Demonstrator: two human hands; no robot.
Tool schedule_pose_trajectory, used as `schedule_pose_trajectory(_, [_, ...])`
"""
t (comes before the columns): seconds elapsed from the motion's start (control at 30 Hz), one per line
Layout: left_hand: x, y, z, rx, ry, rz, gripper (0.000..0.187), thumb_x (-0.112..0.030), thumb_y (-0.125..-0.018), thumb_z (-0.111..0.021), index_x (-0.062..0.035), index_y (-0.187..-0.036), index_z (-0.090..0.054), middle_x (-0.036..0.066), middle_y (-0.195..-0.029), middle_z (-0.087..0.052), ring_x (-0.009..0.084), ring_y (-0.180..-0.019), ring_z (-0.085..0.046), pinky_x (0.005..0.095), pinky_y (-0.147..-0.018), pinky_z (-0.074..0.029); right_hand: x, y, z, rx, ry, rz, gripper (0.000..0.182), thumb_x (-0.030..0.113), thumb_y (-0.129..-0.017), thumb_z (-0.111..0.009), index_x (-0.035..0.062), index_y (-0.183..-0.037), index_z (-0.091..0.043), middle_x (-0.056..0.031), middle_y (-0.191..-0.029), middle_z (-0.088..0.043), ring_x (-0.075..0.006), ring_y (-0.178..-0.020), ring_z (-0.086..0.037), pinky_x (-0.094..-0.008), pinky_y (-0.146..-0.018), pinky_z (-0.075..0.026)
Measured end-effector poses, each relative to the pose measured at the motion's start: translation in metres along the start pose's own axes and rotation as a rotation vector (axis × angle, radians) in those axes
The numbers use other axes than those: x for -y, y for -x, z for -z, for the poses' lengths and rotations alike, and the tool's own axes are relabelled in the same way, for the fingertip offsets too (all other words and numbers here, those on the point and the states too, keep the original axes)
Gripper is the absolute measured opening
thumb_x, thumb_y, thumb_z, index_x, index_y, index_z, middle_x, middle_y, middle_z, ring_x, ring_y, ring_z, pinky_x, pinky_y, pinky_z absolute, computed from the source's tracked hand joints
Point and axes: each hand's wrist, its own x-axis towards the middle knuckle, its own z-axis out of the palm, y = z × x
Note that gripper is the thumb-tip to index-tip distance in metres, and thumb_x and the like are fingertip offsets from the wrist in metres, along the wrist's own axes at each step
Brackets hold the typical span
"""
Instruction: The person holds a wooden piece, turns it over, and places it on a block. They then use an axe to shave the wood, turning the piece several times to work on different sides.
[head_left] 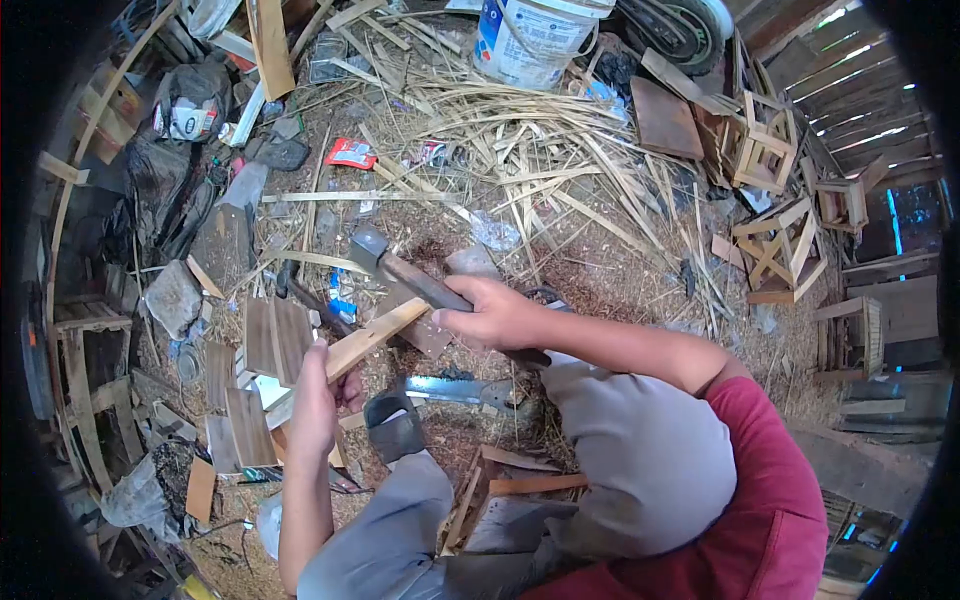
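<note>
At frame centre, the right hand (497,313) clenches a hammer (400,268), its head raised toward upper left. The left hand (315,398) below grips a wooden slat (375,337), angled beneath the hammer.

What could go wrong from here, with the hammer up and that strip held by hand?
The left hand grips the wooden strip close below the hammer held in the right hand; a missed blow might hit fingers. The saw blade lies bare near the knee and sandal.
</note>
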Motion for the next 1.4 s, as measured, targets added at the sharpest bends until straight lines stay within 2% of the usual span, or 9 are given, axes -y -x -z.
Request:
schedule_pose_trajectory(0.07, [-0.005, 0.001, 0.012, -0.021, -0.045, -0.053, 0.058, -0.053, -0.103, -0.032, -0.0030, -0.104, -0.062, 0.001, -0.064, -0.046, 0.0142, -0.057, -0.047, 0.0308, -0.054, -0.040, -0.041, -0.015, 0.007, -0.144, 0.268, 0.179, 0.034, 0.028, -0.093, -0.070, 0.0009, -0.112, -0.062, -0.0096, -0.085, -0.064, -0.0182, -0.072, -0.061, -0.0367, -0.066, -0.051])
schedule_pose_trajectory(0.1, [-0.014, 0.003, 0.018, -0.007, -0.012, -0.077, 0.052, -0.045, -0.101, -0.034, -0.0007, -0.109, -0.061, 0.002, -0.067, -0.048, 0.0144, -0.058, -0.048, 0.0318, -0.056, -0.041, -0.042, -0.015, 0.013, -0.215, 0.254, 0.103, 0.044, 0.035, -0.084, -0.074, -0.0006, -0.108, -0.064, -0.0204, -0.086, -0.068, -0.0358, -0.076, -0.069, -0.0434, -0.073, -0.055])
schedule_pose_trajectory(0.23, [-0.050, -0.007, 0.030, 0.160, -0.100, -0.185, 0.043, -0.032, -0.104, -0.038, -0.0001, -0.121, -0.061, 0.001, -0.077, -0.055, 0.0108, -0.070, -0.051, 0.0282, -0.064, -0.043, -0.067, -0.015, 0.056, -0.358, 0.601, -0.023, 0.050, 0.033, -0.079, -0.077, -0.0004, -0.114, -0.065, -0.0257, -0.099, -0.069, -0.0446, -0.094, -0.068, -0.0503, -0.084, -0.054])
schedule_pose_trajectory(0.47, [-0.048, -0.083, -0.042, 0.354, -0.257, -0.187, 0.034, -0.018, -0.107, -0.045, -0.0038, -0.136, -0.055, 0.000, -0.093, -0.063, 0.0087, -0.080, -0.055, 0.0251, -0.073, -0.047, -0.133, -0.019, 0.134, -0.525, 0.659, -0.158, 0.046, 0.030, -0.079, -0.077, 0.0000, -0.110, -0.062, -0.0255, -0.101, -0.067, -0.0450, -0.099, -0.065, -0.0519, -0.085, -0.052])
schedule_pose_trajectory(0.7, [-0.040, -0.185, -0.164, 0.612, -0.228, -0.354, 0.017, -0.016, -0.109, -0.044, -0.0048, -0.117, -0.054, 0.002, -0.092, -0.059, 0.0104, -0.082, -0.055, 0.0289, -0.076, -0.047, -0.171, -0.018, 0.202, -0.557, 0.559, -0.042, 0.041, 0.032, -0.085, -0.075, 0.0015, -0.112, -0.067, -0.0223, -0.099, -0.070, -0.0423, -0.096, -0.067, -0.0490, -0.084, -0.053])
schedule_pose_trajectory(1.0, [-0.012, -0.302, -0.347, 0.327, -0.525, -0.635, 0.022, -0.016, -0.101, -0.047, 0.0023, -0.112, -0.053, 0.020, -0.087, -0.061, 0.0377, -0.072, -0.062, 0.0496, -0.071, -0.048, -0.237, -0.095, 0.405, -1.166, 0.792, 0.102, 0.031, 0.017, -0.089, -0.066, 0.0016, -0.116, -0.063, -0.0189, -0.105, -0.067, -0.0407, -0.097, -0.065, -0.0520, -0.082, -0.051])
schedule_pose_trajectory(1.07, [-0.008, -0.318, -0.375, 0.209, -0.667, -0.944, 0.020, -0.015, -0.100, -0.046, 0.0024, -0.108, -0.053, 0.022, -0.087, -0.058, 0.0408, -0.075, -0.059, 0.0521, -0.074, -0.046, -0.242, -0.120, 0.445, -1.179, 0.855, -0.008, 0.034, 0.017, -0.090, -0.064, 0.0031, -0.121, -0.061, -0.0176, -0.116, -0.065, -0.0395, -0.103, -0.064, -0.0553, -0.085, -0.048])
schedule_pose_trajectory(1.17, [-0.011, -0.333, -0.403, 0.271, -0.519, -0.692, 0.018, -0.014, -0.099, -0.045, 0.0020, -0.103, -0.052, 0.023, -0.088, -0.054, 0.0426, -0.082, -0.056, 0.0535, -0.078, -0.044, -0.258, -0.159, 0.502, -1.267, 0.988, -0.022, 0.041, 0.016, -0.089, -0.061, 0.0049, -0.129, -0.057, -0.0152, -0.127, -0.062, -0.0369, -0.114, -0.060, -0.0605, -0.091, -0.044])
schedule_pose_trajectory(1.4, [0.018, -0.371, -0.408, 0.209, -0.563, -0.805, 0.019, -0.014, -0.098, -0.046, 0.0029, -0.103, -0.052, 0.024, -0.092, -0.053, 0.0436, -0.087, -0.054, 0.0523, -0.081, -0.043, -0.290, -0.209, 0.567, -1.235, 0.973, -0.195, 0.049, 0.029, -0.092, -0.064, 0.0076, -0.136, -0.056, -0.0142, -0.146, -0.055, -0.0316, -0.144, -0.043, -0.0610, -0.104, -0.037])
